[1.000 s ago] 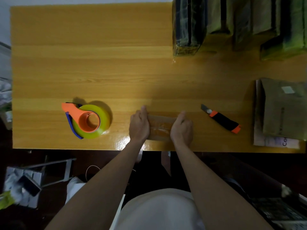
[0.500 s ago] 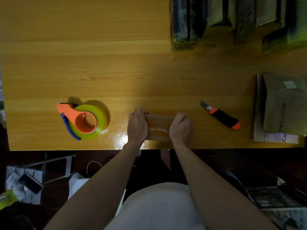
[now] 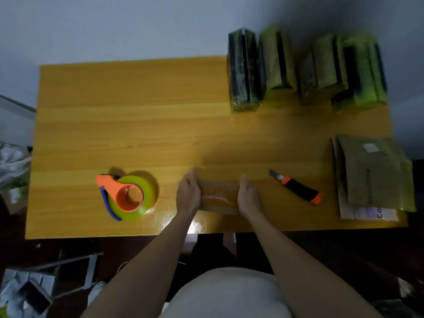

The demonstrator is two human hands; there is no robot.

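A small brown taped parcel (image 3: 219, 196) lies on the wooden table (image 3: 137, 125) near its front edge. My left hand (image 3: 188, 194) rests against the parcel's left end and my right hand (image 3: 248, 196) against its right end, each laid edge-on with fingers pointing away from me. The fingertips are partly hidden behind the hands. A strip of shiny clear tape crosses the parcel's top.
An orange tape dispenser with a yellow-green roll (image 3: 127, 196) sits left of my hands. A black and orange utility knife (image 3: 297, 187) lies to the right. Flat brown envelopes (image 3: 371, 175) are stacked at the right edge. Several wrapped packages (image 3: 298, 70) stand at the back right.
The camera has tilted up, so the table's far edge and the wall now show. My hands and the parcel stay in place on the table.
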